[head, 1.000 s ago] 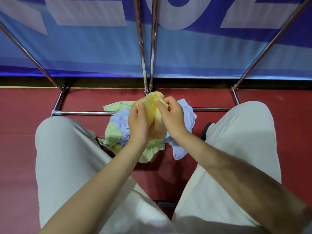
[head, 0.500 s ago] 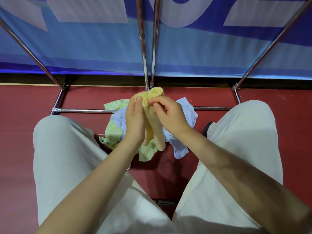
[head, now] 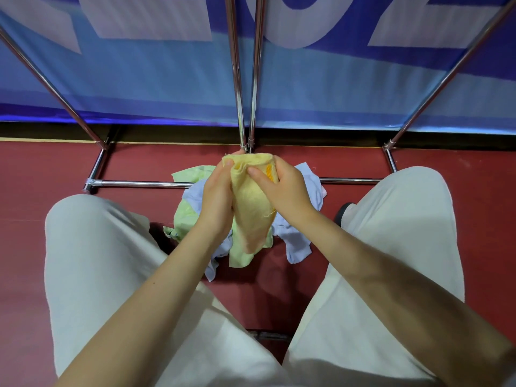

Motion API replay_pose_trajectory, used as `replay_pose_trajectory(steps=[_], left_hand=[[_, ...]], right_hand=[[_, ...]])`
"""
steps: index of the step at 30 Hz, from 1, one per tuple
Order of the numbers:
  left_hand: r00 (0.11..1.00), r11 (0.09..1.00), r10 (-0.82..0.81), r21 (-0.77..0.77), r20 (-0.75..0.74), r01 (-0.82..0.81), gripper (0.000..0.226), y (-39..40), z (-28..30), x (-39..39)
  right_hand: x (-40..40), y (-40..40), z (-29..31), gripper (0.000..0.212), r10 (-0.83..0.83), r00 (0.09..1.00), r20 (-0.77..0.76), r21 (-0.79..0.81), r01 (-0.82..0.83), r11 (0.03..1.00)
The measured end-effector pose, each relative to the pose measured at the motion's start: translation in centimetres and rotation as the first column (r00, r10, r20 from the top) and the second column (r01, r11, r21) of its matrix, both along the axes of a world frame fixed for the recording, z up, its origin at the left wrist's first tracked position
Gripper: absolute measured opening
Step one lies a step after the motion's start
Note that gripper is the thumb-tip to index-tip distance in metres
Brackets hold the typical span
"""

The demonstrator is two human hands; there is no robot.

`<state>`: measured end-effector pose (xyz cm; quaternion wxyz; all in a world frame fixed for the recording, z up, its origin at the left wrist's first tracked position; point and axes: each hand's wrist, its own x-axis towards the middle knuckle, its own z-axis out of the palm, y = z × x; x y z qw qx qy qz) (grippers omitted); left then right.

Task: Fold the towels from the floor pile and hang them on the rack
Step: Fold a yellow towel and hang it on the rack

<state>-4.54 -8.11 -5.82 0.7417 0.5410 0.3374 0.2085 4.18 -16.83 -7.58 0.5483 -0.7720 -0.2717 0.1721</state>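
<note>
Two hands grip one yellow towel [head: 252, 202] above the floor pile [head: 195, 216]: left hand [head: 216, 196] pinching its left edge, right hand [head: 282, 188] clasping the right fold. Rack [head: 245, 79] bars stand beyond, before a blue banner [head: 349, 88].

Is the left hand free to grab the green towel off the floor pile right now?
Probably not yet: the left hand grips the yellow towel together with the right hand. The green towel lies just below, nothing covering its left edge.
</note>
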Motion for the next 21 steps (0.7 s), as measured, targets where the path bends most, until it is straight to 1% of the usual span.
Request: replay_pose_trajectory(steps=[2,5,6,7,8,9,10,11,12,14,16,18,19,21], left_hand=[[0.999,1.000,-0.010,-0.008,-0.040,0.009,0.037,-0.5,-0.2,0.0],[0.994,0.998,-0.017,-0.064,-0.109,0.011,0.050,-1.0,-0.1,0.1],[0.992,0.998,-0.026,-0.058,-0.121,0.019,0.052,-1.0,-0.3,0.2],[0.991,0.999,-0.039,-0.008,-0.127,0.038,0.047,-1.2,-0.2,0.2],[0.990,0.996,-0.054,0.062,-0.128,0.062,0.037,-1.3,-0.2,0.2],[0.991,0.988,-0.066,0.131,-0.118,0.082,0.029,-1.5,-0.1,0.1],[0.992,0.981,-0.062,0.178,-0.106,0.080,0.025,-1.6,-0.2,0.1],[0.994,0.978,-0.042,0.200,-0.096,0.061,0.024,-1.5,-0.3,0.1],[0.996,0.980,-0.014,0.197,-0.088,0.031,0.023,-1.3,-0.4,0.1],[0.998,0.984,0.022,0.178,-0.051,-0.013,0.023,-0.8,-0.1,-0.1],[0.999,0.984,0.040,0.175,-0.004,-0.038,0.023,-0.1,0.3,-0.2],[0.998,0.982,0.047,0.181,0.040,-0.054,0.019,0.5,0.7,-0.4],[0.997,0.980,0.056,0.187,0.053,-0.065,0.017,0.8,0.8,-0.4],[0.994,0.977,0.070,0.196,0.079,-0.084,0.017,1.3,1.0,-0.6]], right_hand=[[-0.3,0.2,-0.3,0.013,-0.035,0.997,-0.067,0.049,0.038,0.998],[-0.3,0.4,-0.5,0.010,-0.093,0.987,-0.132,0.062,0.101,0.993],[-0.4,0.3,-0.4,0.011,-0.111,0.982,-0.151,0.064,0.121,0.991],[-0.4,0.3,-0.2,0.014,-0.132,0.977,-0.165,0.066,0.145,0.987],[-0.4,0.2,0.1,0.020,-0.151,0.972,-0.181,0.065,0.165,0.984],[-0.5,0.1,0.4,0.029,-0.165,0.965,-0.203,0.051,0.179,0.983],[-0.6,0.0,0.6,0.037,-0.173,0.958,-0.228,0.028,0.185,0.982],[-0.5,0.0,0.7,0.040,-0.175,0.951,-0.256,0.014,0.185,0.983],[-0.5,-0.1,0.8,0.040,-0.161,0.944,-0.287,0.015,0.173,0.985],[-0.6,-0.4,1.5,0.033,-0.094,0.936,-0.338,0.054,0.119,0.991],[-0.6,-0.4,1.2,0.024,-0.033,0.944,-0.330,0.094,0.068,0.993],[-0.5,-0.2,0.2,0.022,0.085,0.953,-0.291,0.123,-0.051,0.991],[-0.4,0.1,-0.4,0.028,0.134,0.965,-0.223,0.071,-0.121,0.990],[0.0,0.3,-2.1,0.047,0.239,0.970,-0.051,-0.105,-0.243,0.964]])
